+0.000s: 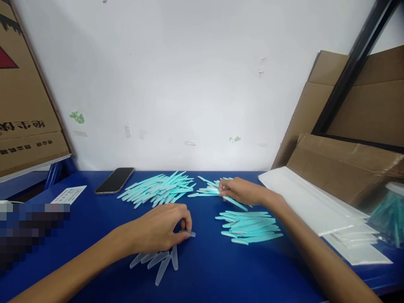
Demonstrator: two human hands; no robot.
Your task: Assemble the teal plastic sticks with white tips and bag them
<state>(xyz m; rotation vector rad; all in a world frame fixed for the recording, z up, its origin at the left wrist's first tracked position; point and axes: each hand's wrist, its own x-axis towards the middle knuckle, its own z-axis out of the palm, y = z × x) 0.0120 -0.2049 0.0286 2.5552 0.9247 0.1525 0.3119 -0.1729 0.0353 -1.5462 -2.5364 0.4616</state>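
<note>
My left hand (164, 225) is closed in a pinch on a small clear plastic cap (192, 234). Under and in front of it, several more clear caps (163, 269) lie spread on the blue table. Farther right, my right hand (238, 191) reaches into a small pile of slim teal sticks (203, 192), shaped like eyebrow razors. Its fingertips are closed on one teal stick (235, 203), which slants toward the front right; part of it is hidden by the fingers. Nearer me lies a neater row of teal sticks (252, 226). A larger teal heap (158, 189) lies at the back left.
A phone (115, 181) and a printed card (69, 195) lie at the left of the blue table (202, 277). White sheets or bags (309, 202) are stacked right, beside cardboard (344, 168) and a clear bag of teal sticks (389, 216). A white wall stands behind.
</note>
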